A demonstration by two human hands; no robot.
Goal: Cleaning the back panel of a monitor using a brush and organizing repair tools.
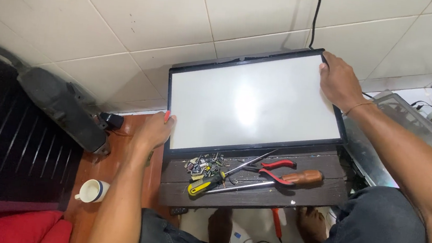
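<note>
Pale floor tiles (131, 15) (grey grout lines) surround a dark wooden bench (319, 195).

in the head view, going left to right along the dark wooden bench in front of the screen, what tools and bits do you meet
Pile of small electronic parts → yellow-handled screwdriver → red-handled pliers → brown wooden-handled screwdriver.
</note>
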